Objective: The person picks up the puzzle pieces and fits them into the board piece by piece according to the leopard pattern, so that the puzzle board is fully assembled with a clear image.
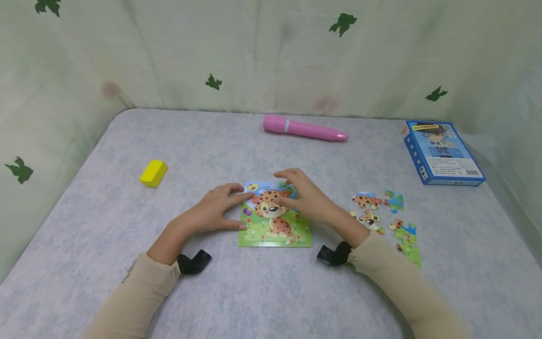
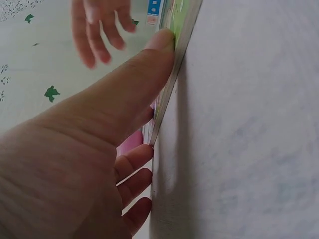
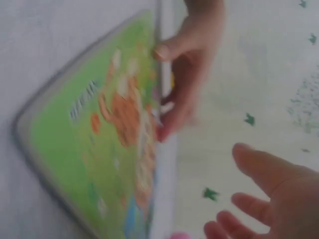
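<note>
A square puzzle board (image 1: pixel 258 238) with a spotted leopard cub on green grass lies flat in the middle of the table. My left hand (image 1: pixel 218 207) rests at its left edge, thumb and index finger touching the board and the other fingers loosely spread. In the left wrist view the thumb (image 2: pixel 144 62) lies over the board's rim. Above the board's upper right part hovers my right hand (image 1: pixel 311 197), fingers parted and holding nothing; the right wrist view shows this hand (image 3: pixel 279 199) apart from the board. Several loose puzzle pieces (image 1: pixel 367 201) lie right of the board, some partly behind the right forearm.
A yellow block (image 1: pixel 154 173) sits at the left of the table (image 1: pixel 203 146). Toward the back lies a pink marker-shaped object (image 1: pixel 305 128). At the back right is a blue box (image 1: pixel 442 153). A pale curtain (image 1: pixel 271 56) hangs behind the table.
</note>
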`<move>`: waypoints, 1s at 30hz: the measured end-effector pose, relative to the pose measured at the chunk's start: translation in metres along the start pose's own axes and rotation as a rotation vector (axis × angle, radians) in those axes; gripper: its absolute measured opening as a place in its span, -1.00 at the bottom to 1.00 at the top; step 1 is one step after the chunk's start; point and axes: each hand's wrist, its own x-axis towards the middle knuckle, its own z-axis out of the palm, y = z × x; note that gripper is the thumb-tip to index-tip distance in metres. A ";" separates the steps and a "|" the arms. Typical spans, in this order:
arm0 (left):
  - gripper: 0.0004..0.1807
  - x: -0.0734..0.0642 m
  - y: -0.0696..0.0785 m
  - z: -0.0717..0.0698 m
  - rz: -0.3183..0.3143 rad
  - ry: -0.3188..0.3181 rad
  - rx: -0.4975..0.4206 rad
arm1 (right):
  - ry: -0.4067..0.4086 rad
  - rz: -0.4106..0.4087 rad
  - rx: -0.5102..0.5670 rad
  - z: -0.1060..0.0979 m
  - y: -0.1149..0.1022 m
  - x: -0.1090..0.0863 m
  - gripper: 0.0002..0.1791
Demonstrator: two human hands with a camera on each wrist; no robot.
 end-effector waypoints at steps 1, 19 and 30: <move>-0.16 0.000 0.000 0.000 0.000 -0.002 0.000 | 0.031 -0.025 0.005 -0.007 0.000 -0.006 -0.37; -0.14 0.000 -0.002 0.002 -0.006 -0.003 0.002 | 0.323 0.059 -0.147 -0.089 0.059 -0.109 -0.39; -0.13 0.000 -0.002 0.002 -0.016 -0.009 -0.001 | 0.221 0.247 -0.090 -0.092 0.094 -0.123 -0.40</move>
